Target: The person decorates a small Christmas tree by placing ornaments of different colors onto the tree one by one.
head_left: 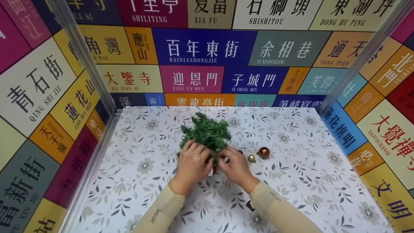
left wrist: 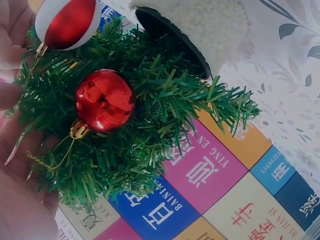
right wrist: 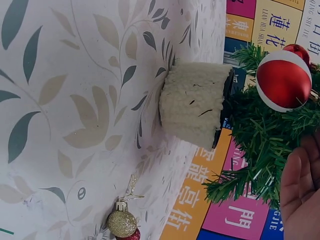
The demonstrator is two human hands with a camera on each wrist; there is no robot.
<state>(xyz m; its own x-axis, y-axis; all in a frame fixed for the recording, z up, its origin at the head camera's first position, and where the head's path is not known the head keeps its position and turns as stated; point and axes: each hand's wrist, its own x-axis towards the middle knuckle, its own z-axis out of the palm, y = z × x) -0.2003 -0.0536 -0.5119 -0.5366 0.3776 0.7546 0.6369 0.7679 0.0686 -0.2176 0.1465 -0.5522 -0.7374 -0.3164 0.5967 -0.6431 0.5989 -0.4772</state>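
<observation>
Small artificial Christmas tree (head_left: 207,132) stands near the middle of the floral-covered table (head_left: 291,194), a bit toward the far edge, upright on a fuzzy cream base (right wrist: 192,102).

Left hand (head_left: 191,165) is cupped against the tree's near-left lower branches, fingers curled into the needles. Reads as a steadying hold so the tree doesn't tip or spin while the other hand works. Left wrist view puts palm and fingers right along the foliage edge.

Right hand (head_left: 235,166) is at the near-right lower branches, fingertips tucked into the green beside the left hand. Can't tell whether it pinches a hanger loop or just a twig; fingertips are hidden in head view and only the palm edge shows in the right wrist view.

Already hanging on the tree: a shiny red bauble (left wrist: 105,100) on a gold cap and thread, and a red-and-white bauble (left wrist: 66,21) above it, both on the side facing the hands. So the work zone sits between the two hands, low on the tree.

Loose ornaments lie just right of the right hand, toward the table's right edge: a copper-red bauble (head_left: 264,152) and a small gold glitter bauble (head_left: 251,158), close together, within easy reach. A bit of another red one peeks out behind the gold one in the right wrist view.
</observation>
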